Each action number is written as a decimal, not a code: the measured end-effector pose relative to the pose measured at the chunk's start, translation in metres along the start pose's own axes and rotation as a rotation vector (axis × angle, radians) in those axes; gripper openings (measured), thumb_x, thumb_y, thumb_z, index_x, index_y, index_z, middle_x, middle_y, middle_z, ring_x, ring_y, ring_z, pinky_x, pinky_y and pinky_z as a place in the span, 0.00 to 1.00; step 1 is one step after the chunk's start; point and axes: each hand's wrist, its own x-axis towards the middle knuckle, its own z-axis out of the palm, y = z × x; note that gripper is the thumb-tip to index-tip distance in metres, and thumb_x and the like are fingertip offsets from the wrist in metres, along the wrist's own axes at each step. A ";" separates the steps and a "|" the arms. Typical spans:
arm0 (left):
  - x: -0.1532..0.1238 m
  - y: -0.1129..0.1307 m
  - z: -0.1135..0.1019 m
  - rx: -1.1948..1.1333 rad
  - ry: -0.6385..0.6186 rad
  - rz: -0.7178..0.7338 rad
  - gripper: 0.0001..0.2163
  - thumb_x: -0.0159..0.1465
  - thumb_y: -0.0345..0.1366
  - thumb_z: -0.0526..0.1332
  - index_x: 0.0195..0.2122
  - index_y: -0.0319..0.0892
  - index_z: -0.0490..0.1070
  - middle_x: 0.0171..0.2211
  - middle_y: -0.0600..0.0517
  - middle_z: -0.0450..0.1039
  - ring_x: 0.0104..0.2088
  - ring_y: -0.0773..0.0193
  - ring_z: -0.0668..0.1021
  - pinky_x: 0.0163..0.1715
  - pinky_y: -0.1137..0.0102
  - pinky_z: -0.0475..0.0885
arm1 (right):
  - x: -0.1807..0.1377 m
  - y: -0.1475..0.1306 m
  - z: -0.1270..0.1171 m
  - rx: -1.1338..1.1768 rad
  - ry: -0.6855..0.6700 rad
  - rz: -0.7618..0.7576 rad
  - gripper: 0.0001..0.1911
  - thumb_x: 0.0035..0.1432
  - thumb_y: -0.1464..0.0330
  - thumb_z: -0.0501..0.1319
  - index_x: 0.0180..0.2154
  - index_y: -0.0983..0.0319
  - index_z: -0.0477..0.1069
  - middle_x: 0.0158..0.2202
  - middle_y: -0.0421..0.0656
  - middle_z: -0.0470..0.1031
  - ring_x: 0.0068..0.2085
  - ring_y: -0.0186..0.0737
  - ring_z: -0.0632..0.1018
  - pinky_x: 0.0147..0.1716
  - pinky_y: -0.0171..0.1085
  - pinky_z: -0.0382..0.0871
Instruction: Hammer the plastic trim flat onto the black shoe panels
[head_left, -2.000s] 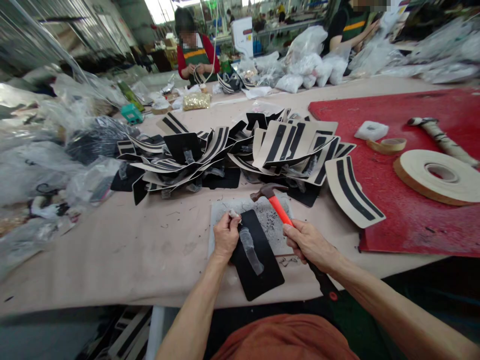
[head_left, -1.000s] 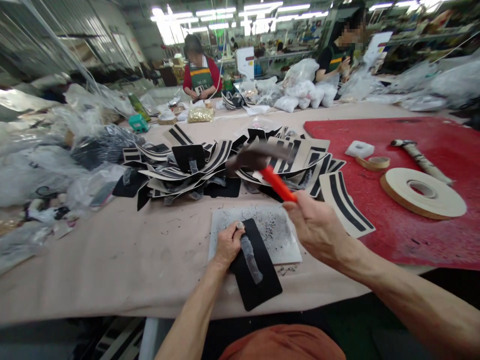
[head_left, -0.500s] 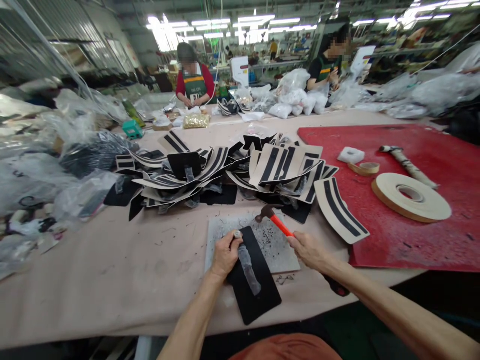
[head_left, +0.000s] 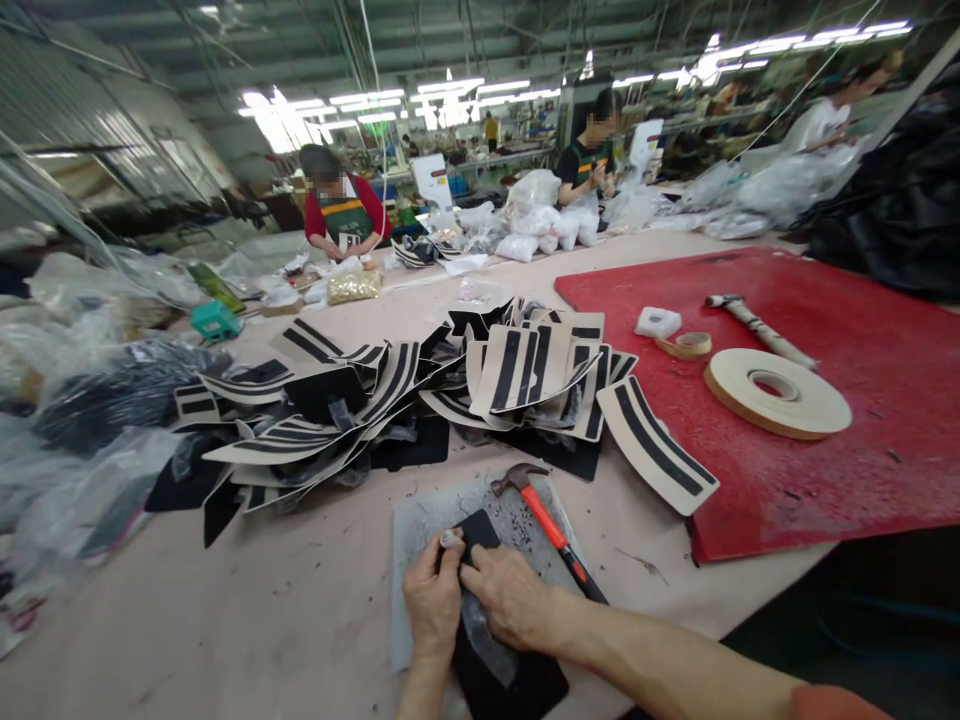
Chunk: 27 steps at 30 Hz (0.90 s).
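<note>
My left hand (head_left: 433, 600) is closed around a small metal punch (head_left: 451, 539), whose round top shows above the fingers. It rests at the upper end of a black panel (head_left: 540, 685) with a plastic-covered strip (head_left: 484, 640) along it. Against the panel beside the punch, my right hand (head_left: 514, 597) has its fingers curled together; what they pinch is hidden. A claw hammer (head_left: 541, 515) with a red and black handle lies just beyond my right hand. Beneath are a pale, scuffed board (head_left: 409, 515) and scattered black bits.
A heap of beige panels with black stripes (head_left: 390, 400) spreads ahead. On the red mat (head_left: 787, 490) are a tape roll (head_left: 817, 400), a smaller roll (head_left: 686, 346) and a wrapped-handle hammer (head_left: 765, 330). Plastic bags (head_left: 112, 480) lie left; co-workers (head_left: 345, 205) sit across.
My right hand has let go of the hammer, which now lies on the board, and has moved left to the panel beside my left hand. The camera view has shifted.
</note>
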 end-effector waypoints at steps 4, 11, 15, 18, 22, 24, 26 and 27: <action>0.006 0.031 0.003 0.168 0.278 -0.058 0.20 0.58 0.55 0.62 0.33 0.42 0.81 0.30 0.45 0.83 0.31 0.53 0.83 0.31 0.66 0.76 | 0.006 0.008 0.005 0.013 -0.053 0.004 0.15 0.54 0.68 0.59 0.45 0.62 0.68 0.41 0.47 0.74 0.34 0.42 0.76 0.29 0.37 0.65; 0.036 0.101 -0.045 -0.047 0.402 0.151 0.17 0.60 0.50 0.66 0.39 0.39 0.79 0.31 0.49 0.81 0.30 0.60 0.82 0.34 0.69 0.76 | 0.012 0.001 -0.016 -0.028 -0.057 0.035 0.09 0.63 0.66 0.56 0.44 0.60 0.70 0.40 0.45 0.77 0.34 0.40 0.79 0.28 0.35 0.62; -0.020 0.090 -0.084 -0.113 0.308 0.204 0.10 0.64 0.41 0.64 0.40 0.40 0.77 0.33 0.49 0.82 0.31 0.62 0.83 0.34 0.71 0.77 | 0.019 -0.018 -0.037 -0.120 -0.122 0.110 0.12 0.57 0.74 0.57 0.44 0.62 0.71 0.39 0.47 0.79 0.37 0.44 0.80 0.32 0.35 0.63; -0.070 0.100 -0.100 -0.033 0.236 0.366 0.04 0.65 0.34 0.62 0.39 0.41 0.75 0.33 0.49 0.81 0.32 0.63 0.82 0.35 0.72 0.77 | 0.041 -0.033 -0.062 -0.176 -0.070 0.136 0.14 0.58 0.76 0.52 0.45 0.66 0.71 0.37 0.54 0.79 0.38 0.51 0.81 0.33 0.38 0.65; -0.102 0.144 -0.105 -0.160 0.243 0.685 0.09 0.64 0.34 0.63 0.46 0.43 0.71 0.35 0.47 0.81 0.36 0.61 0.83 0.38 0.70 0.79 | 0.086 -0.091 -0.105 -0.175 0.046 0.263 0.13 0.61 0.68 0.54 0.44 0.67 0.71 0.38 0.58 0.79 0.41 0.55 0.81 0.37 0.42 0.68; -0.114 0.158 -0.112 -0.195 0.274 0.772 0.12 0.65 0.36 0.63 0.49 0.43 0.69 0.35 0.47 0.81 0.37 0.59 0.84 0.39 0.69 0.80 | 0.096 -0.149 -0.111 -0.046 0.069 0.228 0.16 0.62 0.62 0.55 0.45 0.66 0.72 0.41 0.58 0.79 0.42 0.53 0.81 0.37 0.42 0.70; -0.132 0.161 -0.125 -0.143 0.346 0.770 0.12 0.65 0.38 0.64 0.49 0.43 0.70 0.34 0.48 0.81 0.37 0.59 0.84 0.39 0.69 0.81 | 0.091 -0.214 -0.095 0.205 -0.021 0.023 0.22 0.61 0.53 0.57 0.46 0.63 0.72 0.40 0.53 0.80 0.38 0.48 0.81 0.33 0.40 0.70; -0.143 0.157 -0.133 -0.100 0.399 0.732 0.12 0.65 0.38 0.64 0.48 0.44 0.71 0.34 0.48 0.82 0.36 0.59 0.84 0.38 0.69 0.81 | 0.084 -0.243 -0.080 0.349 -0.088 -0.104 0.27 0.55 0.47 0.61 0.47 0.60 0.72 0.38 0.48 0.81 0.34 0.46 0.80 0.30 0.38 0.70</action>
